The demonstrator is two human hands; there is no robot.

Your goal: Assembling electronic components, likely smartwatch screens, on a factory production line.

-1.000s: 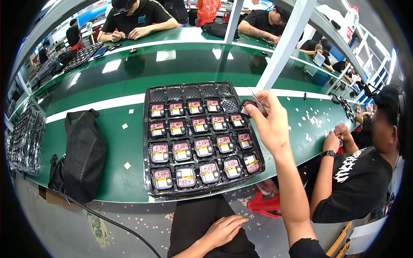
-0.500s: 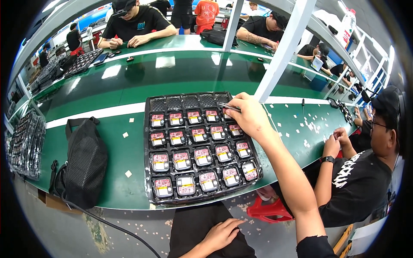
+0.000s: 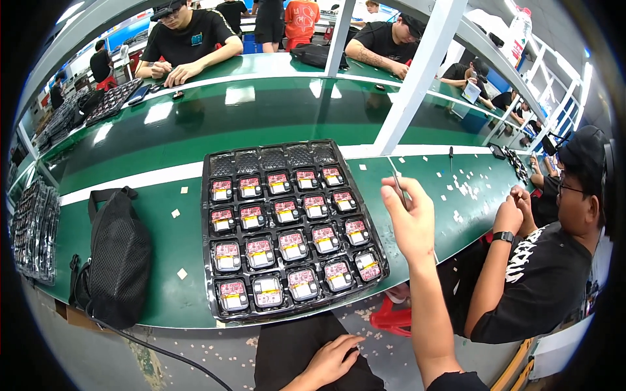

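Observation:
My right hand (image 3: pixel 412 218) is raised over the bench just beyond the tray's right edge. Its fingers are closed on a pair of metal tweezers (image 3: pixel 396 184) whose tips point up and away. A black plastic tray (image 3: pixel 246 161) lies in front of me, with rows of small black-cased devices (image 3: pixel 285 211) in its pockets. Each shows a red circuit board and a white-and-yellow part. The farthest row of pockets holds no devices. My left hand (image 3: pixel 331 360) rests on my dark-clothed lap, fingers stretched out and holding nothing.
A black bag (image 3: pixel 122 254) lies left of the tray, near a stack of filled trays (image 3: pixel 36 228). Small pale squares (image 3: pixel 466 189) are scattered at the right. A white post (image 3: pixel 417 81) rises behind my right hand. A co-worker (image 3: pixel 541 260) sits close on my right.
My right hand has drawn back from the tray's upper right pocket with the tweezers, moving right and nearer. The view has shifted slightly. My left hand stays on my lap.

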